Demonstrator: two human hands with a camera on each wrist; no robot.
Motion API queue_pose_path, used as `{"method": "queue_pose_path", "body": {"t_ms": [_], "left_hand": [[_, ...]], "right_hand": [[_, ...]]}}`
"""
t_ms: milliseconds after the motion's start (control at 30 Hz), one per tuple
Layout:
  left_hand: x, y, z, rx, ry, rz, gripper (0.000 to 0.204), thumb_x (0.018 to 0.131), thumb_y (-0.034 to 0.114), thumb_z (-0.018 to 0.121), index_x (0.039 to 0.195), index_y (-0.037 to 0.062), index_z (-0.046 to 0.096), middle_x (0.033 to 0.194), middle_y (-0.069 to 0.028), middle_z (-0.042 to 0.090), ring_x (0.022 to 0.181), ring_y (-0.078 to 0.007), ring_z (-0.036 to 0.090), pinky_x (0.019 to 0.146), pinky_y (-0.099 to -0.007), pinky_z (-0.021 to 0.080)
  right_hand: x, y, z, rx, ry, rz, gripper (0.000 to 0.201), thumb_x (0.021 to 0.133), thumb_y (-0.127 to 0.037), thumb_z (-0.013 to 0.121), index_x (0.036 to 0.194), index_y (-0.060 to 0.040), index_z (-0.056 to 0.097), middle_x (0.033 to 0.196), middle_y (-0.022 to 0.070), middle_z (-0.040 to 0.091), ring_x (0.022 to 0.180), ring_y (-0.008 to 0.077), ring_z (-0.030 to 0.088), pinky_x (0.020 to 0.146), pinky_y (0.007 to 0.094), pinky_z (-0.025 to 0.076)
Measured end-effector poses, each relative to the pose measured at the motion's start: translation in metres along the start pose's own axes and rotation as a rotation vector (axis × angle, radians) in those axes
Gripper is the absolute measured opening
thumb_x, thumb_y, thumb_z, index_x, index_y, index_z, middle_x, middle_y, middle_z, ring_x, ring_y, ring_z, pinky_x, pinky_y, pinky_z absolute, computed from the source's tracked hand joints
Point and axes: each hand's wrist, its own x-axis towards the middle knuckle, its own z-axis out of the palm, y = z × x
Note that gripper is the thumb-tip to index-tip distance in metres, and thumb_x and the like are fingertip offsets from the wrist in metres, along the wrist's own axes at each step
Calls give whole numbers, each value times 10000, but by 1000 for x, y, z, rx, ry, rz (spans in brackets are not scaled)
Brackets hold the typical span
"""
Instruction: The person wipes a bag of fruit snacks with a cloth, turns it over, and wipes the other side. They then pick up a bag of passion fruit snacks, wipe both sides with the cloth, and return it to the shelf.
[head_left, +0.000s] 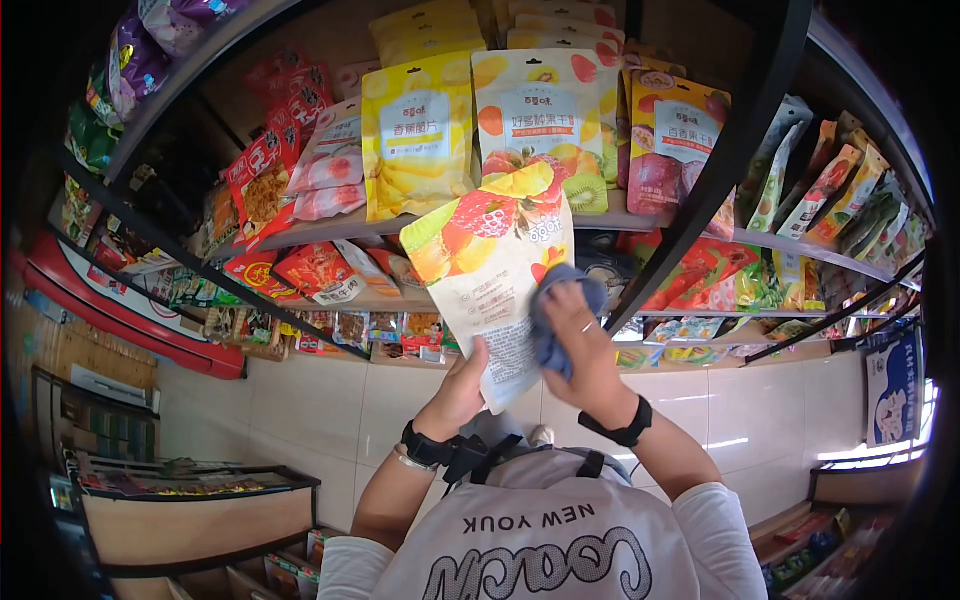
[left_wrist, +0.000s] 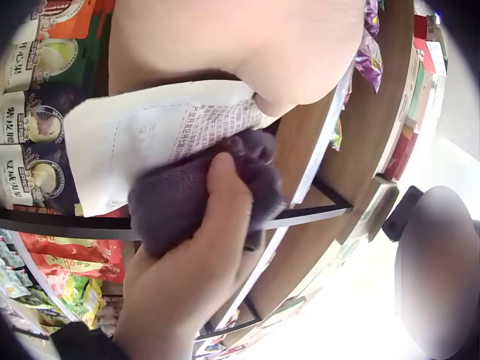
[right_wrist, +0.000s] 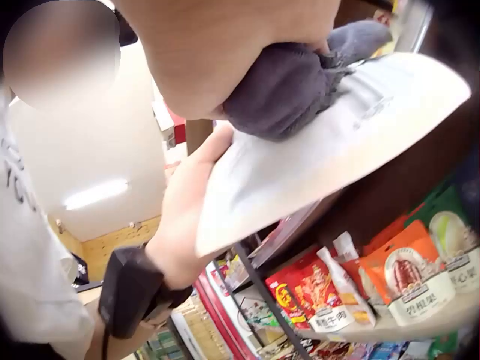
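Note:
A dried-fruit pouch (head_left: 489, 285), cream with fruit pictures along its top and small print below, is held tilted in front of the shelf. My left hand (head_left: 455, 390) grips its lower left edge, thumb on the printed face. In my right hand (head_left: 583, 345) is a bunched grey-blue cloth (head_left: 552, 330), lying against the pouch's right side. The left wrist view shows the cloth (left_wrist: 202, 191) over the printed face, with the right thumb on it. In the right wrist view the cloth (right_wrist: 289, 90) presses on the pale pouch (right_wrist: 322, 150), and the left hand (right_wrist: 187, 202) holds the near edge.
Behind the pouch, a shelf carries upright bags, among them a yellow banana-chip pouch (head_left: 417, 140), a mixed-fruit pouch (head_left: 530, 125) and a purple-red pouch (head_left: 675, 140). Black shelf posts (head_left: 705, 170) slant across. Lower shelves hold more packets. Pale floor tiles (head_left: 310, 410) lie below.

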Motion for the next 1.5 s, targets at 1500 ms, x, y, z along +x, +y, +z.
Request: {"method": "queue_pose_path", "body": {"t_ms": [1500], "left_hand": [[2,-8,-15,-54,-150,-57,548,1022,424,334,1429,58,320,1410,-95,431,1294,-218,436,1080,-378,362]], "right_hand": [[2,-40,3,23,-196,-200,875,445,-103,746,1289,-29,528,1262,152,547,1078,374,538,946,465,448]]}}
